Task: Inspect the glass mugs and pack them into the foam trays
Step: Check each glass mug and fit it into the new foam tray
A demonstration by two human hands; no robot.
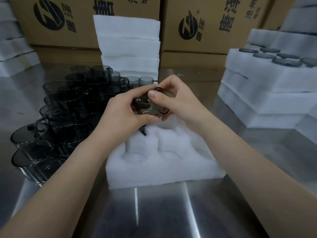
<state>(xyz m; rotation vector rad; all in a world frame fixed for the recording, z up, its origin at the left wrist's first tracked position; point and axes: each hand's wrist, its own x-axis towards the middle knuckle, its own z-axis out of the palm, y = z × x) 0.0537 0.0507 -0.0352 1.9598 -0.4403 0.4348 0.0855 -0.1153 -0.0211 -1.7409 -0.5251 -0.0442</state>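
**A:** What stood at your left?

**B:** A crowd of smoky glass mugs [56, 117] on the steel table [171, 212]. They were packed close together, some upright and some tipped on their sides.

**A:** And your hands?

**B:** My left hand [123, 115] was curled round one mug [149, 107], with the fingers wrapped under its body. My right hand [178, 98] clasped the same mug from the other side, thumb on top near the rim and fingers round the far side. So both hands were closed on it.

**A:** Where was that mug, then?

**B:** Held in the air, tilted over on its side, above the far part of the foam tray [164, 167] that lay on the table straight before me. It touched nothing but my hands. Two round wells showed in the tray's near side.

**A:** Behind it?

**B:** A stack of white foam sheets [128, 47] stood upright against the cardboard boxes [205, 23].

**A:** And to the right?

**B:** A pile of filled trays [257, 79], well apart from my hands. The top tray had packed mugs [277, 57] sitting in its wells.
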